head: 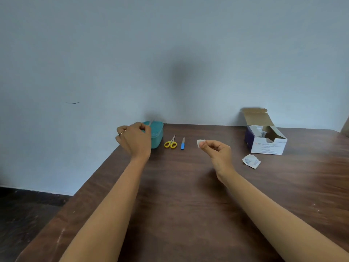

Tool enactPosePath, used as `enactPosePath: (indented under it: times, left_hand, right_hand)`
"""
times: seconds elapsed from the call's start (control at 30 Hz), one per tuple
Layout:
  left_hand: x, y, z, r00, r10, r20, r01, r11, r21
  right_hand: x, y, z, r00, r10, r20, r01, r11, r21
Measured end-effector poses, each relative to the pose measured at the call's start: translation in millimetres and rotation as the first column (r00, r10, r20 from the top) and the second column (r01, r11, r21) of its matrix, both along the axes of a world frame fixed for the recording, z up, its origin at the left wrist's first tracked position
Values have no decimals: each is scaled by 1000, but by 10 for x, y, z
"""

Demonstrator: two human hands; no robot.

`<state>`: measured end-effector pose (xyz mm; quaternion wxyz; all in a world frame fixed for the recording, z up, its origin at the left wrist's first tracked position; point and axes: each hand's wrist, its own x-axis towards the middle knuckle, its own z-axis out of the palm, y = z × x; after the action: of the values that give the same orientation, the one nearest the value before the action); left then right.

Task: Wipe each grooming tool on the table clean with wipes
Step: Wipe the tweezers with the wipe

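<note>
Left grip (135, 139) is raised over the far left edge of the worktop (188, 195), fingers curled and pinching a slim tool (151, 122). The tool is a thin pale sliver poking up and to the right from the fingertips, too blurred to say what kind it is. A ring (121, 132) sits on one finger. Just behind that grip, partly hidden by it, a teal container (157, 133) stands close to the wall (170, 53). Right grip (217, 151) is held above the middle of the worktop, thumb and fingertips pinching a small white wipe (200, 143) that sticks out to the left. Between the two grips, flat on the wood, lie yellow-handled scissors (171, 143) and, just beside them on the right, a nail file (182, 143) with a blue handle, both pointing away from the person. Far right stands an open white box (268, 140) with its lid flap up, and near its front lies a torn sachet (251, 161).
</note>
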<state>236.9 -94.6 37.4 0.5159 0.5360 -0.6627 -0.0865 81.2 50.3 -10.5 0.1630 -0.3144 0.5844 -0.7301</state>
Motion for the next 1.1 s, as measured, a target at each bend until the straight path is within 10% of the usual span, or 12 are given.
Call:
enactPosePath:
  times: [0.3,1.1]
  left_hand:
    - [-177,-804,2,826,-33,562,-2,998,62]
    - [-505,-1012,117,462,-112,880,-94,980,175]
  right_hand:
    - [-191,-585,-141,985,-134,109,125,989,80]
    - [-181,-693,-197,982,-183,-49,190,957,219]
